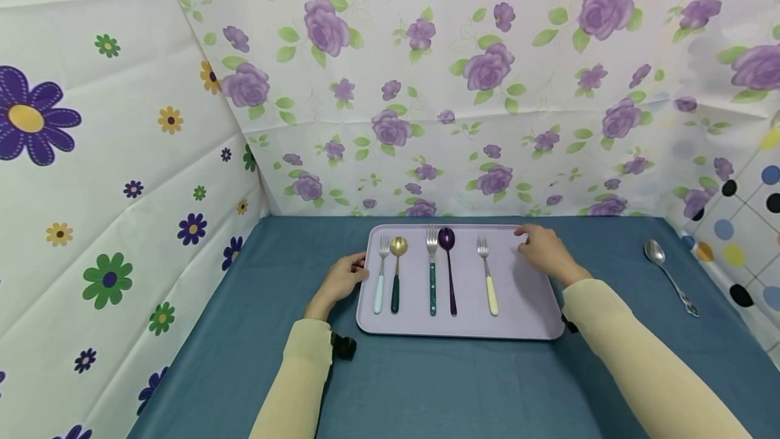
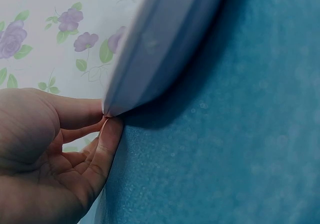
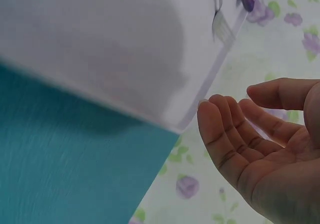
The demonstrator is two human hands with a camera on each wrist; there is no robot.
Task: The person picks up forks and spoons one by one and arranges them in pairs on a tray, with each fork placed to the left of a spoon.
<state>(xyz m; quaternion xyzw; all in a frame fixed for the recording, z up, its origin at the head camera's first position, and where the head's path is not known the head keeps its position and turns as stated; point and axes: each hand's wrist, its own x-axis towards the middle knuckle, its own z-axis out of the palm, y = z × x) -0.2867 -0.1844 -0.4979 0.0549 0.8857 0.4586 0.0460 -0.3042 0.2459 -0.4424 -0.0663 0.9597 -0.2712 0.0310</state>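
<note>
A pale lilac rectangular tray (image 1: 524, 310) lies on the blue cloth. My left hand (image 1: 341, 280) pinches its left edge between thumb and fingers, as the left wrist view also shows. My right hand (image 1: 545, 249) hovers by the far right corner, fingers loosely bent and holding nothing; in the right wrist view the fingertips (image 3: 210, 116) look just off the rim. From left to right on the tray lie a light-blue-handled fork (image 1: 379, 286), a gold spoon with dark green handle (image 1: 396, 283), a green-handled fork (image 1: 432, 283), a purple spoon (image 1: 449, 269) and a cream-handled fork (image 1: 490, 283).
A silver spoon (image 1: 670, 276) lies on the blue cloth (image 1: 451, 391) to the tray's right. Floral sheeting (image 1: 463, 175) rises right behind the tray, with more patterned sheeting at the left (image 1: 122, 222) and right (image 1: 743, 222).
</note>
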